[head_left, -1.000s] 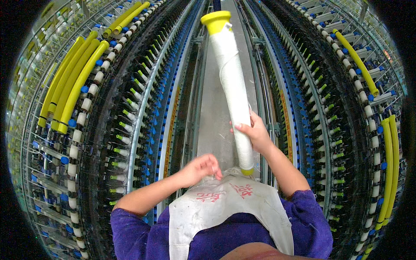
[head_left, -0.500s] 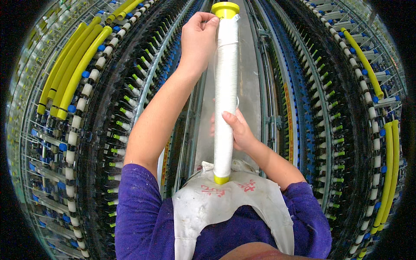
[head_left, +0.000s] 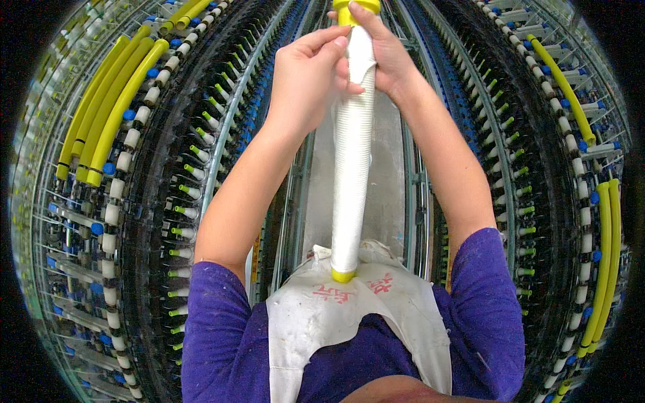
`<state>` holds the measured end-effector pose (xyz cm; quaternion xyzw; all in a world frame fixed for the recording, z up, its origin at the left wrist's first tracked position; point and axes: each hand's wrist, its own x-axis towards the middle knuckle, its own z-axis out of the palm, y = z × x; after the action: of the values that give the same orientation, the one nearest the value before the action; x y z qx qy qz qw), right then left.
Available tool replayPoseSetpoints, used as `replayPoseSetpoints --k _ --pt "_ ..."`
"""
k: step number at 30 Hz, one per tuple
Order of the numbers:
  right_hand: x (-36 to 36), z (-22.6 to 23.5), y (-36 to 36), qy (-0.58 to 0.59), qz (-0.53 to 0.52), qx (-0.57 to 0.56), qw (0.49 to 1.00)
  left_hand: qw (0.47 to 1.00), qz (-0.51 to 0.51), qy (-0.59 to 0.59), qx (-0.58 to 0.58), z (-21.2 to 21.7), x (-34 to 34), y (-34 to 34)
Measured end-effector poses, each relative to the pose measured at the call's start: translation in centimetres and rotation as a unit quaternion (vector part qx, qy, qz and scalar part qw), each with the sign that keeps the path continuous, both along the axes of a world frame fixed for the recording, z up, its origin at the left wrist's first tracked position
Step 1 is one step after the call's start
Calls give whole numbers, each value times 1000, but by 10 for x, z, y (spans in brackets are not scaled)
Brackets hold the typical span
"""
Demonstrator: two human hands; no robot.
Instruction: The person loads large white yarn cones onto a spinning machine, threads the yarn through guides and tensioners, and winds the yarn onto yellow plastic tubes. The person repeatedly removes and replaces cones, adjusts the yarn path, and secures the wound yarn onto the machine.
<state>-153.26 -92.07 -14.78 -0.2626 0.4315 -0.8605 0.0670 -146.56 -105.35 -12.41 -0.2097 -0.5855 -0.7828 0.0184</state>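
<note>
A long bobbin wound with white yarn (head_left: 352,154) stretches away from my body. Its yellow lower tip rests against my white apron (head_left: 316,336), and a yellow flanged head (head_left: 366,5) caps the far end. My right hand (head_left: 390,57) wraps round the bobbin just below that head, thumb lying over the yellow part. Beside it on the left, my left hand (head_left: 302,80) pinches thumb and forefinger together at the yarn's upper edge. Whatever lies in that pinch is too small to make out. The other left fingers curl against the winding, where a loose fold of white shows.
Spinning frames with rows of small green-tipped bobbins (head_left: 191,191) line both sides of a narrow aisle. Yellow tubes (head_left: 127,111) lie on the left frame's top, and more yellow tubes (head_left: 608,262) on the right. Grey floor (head_left: 390,181) runs below the bobbin.
My right hand has moved from the bobbin's middle up to its yellow head. My left hand has shifted slightly down, its fingers now against the winding. The bobbin's far end has moved slightly up and right.
</note>
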Motion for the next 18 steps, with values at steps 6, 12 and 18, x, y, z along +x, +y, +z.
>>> replayPoseSetpoints --k 6,12,18 --pt "14 -16 -13 -21 -12 -26 999 1000 -9 -20 4 -15 5 -13" --pt "19 -30 -17 -40 -69 16 997 997 2 -70 -17 -38 20 -20" --pt "40 -69 -25 -109 -124 62 984 991 -1 -127 -30 -76 42 -28"
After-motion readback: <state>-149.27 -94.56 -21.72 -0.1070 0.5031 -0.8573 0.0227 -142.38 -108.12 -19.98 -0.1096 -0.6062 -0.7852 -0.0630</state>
